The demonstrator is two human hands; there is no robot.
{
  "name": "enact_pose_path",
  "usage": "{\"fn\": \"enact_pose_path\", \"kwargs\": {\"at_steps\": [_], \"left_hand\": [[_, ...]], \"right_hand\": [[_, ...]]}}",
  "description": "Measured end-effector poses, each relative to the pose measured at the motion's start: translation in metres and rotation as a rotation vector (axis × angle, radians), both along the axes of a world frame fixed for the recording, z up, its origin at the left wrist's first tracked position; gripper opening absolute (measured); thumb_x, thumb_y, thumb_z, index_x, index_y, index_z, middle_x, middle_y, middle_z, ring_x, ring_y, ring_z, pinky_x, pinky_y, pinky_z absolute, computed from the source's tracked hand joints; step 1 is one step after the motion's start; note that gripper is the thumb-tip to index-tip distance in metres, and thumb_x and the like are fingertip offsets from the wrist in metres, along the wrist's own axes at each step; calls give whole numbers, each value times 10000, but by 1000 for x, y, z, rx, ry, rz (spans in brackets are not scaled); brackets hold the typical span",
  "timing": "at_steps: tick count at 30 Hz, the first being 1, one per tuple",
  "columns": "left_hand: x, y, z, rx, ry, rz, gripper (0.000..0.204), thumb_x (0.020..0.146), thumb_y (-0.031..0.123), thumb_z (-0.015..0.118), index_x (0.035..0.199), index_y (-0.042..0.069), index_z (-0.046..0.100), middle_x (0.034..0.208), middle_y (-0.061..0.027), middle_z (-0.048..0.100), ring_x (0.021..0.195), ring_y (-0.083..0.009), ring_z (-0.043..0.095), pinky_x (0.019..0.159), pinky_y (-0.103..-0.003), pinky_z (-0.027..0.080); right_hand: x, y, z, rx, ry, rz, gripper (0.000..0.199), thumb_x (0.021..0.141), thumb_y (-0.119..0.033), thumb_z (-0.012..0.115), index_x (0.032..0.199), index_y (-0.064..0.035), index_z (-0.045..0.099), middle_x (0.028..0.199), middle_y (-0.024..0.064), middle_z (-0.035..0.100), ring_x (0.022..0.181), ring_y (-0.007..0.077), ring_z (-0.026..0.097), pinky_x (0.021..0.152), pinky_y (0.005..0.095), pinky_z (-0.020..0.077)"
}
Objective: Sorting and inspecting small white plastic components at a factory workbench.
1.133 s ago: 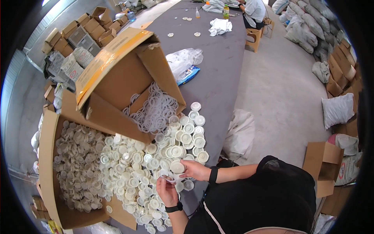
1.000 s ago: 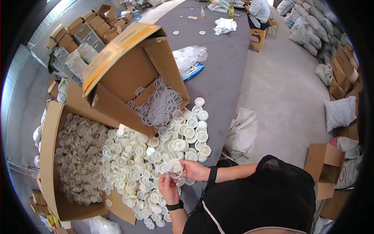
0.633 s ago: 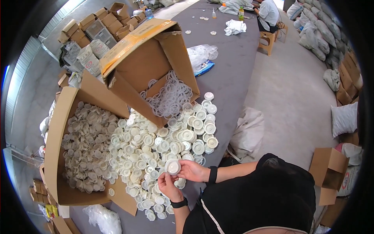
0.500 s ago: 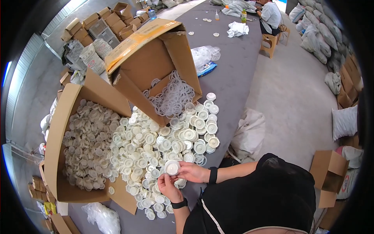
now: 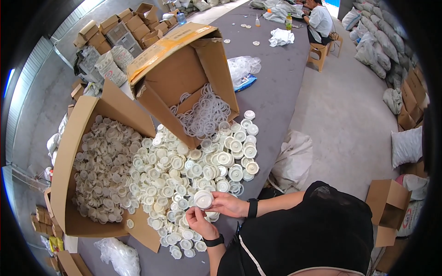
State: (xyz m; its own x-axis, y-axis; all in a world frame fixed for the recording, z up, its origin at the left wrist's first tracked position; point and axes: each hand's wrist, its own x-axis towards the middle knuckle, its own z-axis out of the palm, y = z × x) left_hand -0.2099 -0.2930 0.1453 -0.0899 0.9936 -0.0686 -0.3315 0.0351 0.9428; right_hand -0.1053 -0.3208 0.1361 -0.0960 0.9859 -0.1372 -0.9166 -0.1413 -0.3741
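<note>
My right hand (image 5: pixel 229 205) comes in from the right, its fingers closed on the edge of a round white plastic cap (image 5: pixel 203 199). The cap's broad face is turned up toward me. From below, my left hand (image 5: pixel 201 224) pinches at the cap's lower edge with thumb and fingers; whether a thin ring is between them is too small to see. Both hands are over the near side of a spread heap of similar white caps (image 5: pixel 177 177) on the grey table (image 5: pixel 271 92). A black band circles each wrist.
At left, a cardboard box on its side (image 5: pixel 62 184) spills more caps. Behind the heap, a tilted carton (image 5: pixel 177 64) holds clear rings (image 5: pixel 205 112). A clear plastic bag (image 5: pixel 119 257) lies near left. A person (image 5: pixel 319 23) sits at the table's far right; sacks (image 5: pixel 373 50) line the wall.
Both hands stay in nearly the same place with the cap between them. The cap seems to have turned slightly; the whole view has shifted a little.
</note>
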Motion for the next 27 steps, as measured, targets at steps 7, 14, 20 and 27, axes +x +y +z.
{"fn": "enact_pose_path", "kwargs": {"at_steps": [7, 14, 20, 27], "left_hand": [[0, -7, 4, 31, -6, -46, 69, 784, 23, 502, 831, 38, 454, 661, -10, 479, 441, -47, 370, 392, -159, 273], [8, -10, 21, -123, -219, -138, 82, 808, 96, 472, 848, 25, 472, 633, -18, 507, 402, -43, 357, 356, -153, 250], [8, -9, 18, -126, -182, -169, 134, 819, 169, 469, 822, 38, 499, 681, -20, 522, 514, -68, 444, 464, -176, 366], [-6, 1, -1, -167, -127, -476, 83, 786, 124, 514, 800, 43, 504, 692, -11, 518, 587, -92, 494, 565, -213, 417]], "right_hand": [[8, -6, 3, -58, -247, 0, 283, 831, -125, 423, 1087, -5, 441, 1001, 71, 519, 892, 148, 525, 810, 294, 413], [5, -9, 10, -61, -311, -117, 151, 830, -201, 442, 872, -75, 514, 788, -27, 507, 711, 50, 473, 661, 197, 390], [12, -13, 16, -16, -354, 2, 143, 815, -242, 476, 810, -108, 525, 710, -66, 467, 646, 20, 414, 589, 168, 339], [14, -9, -20, 41, -389, 174, 152, 812, -248, 486, 816, -108, 544, 718, -61, 497, 648, 21, 442, 568, 171, 356]]}}
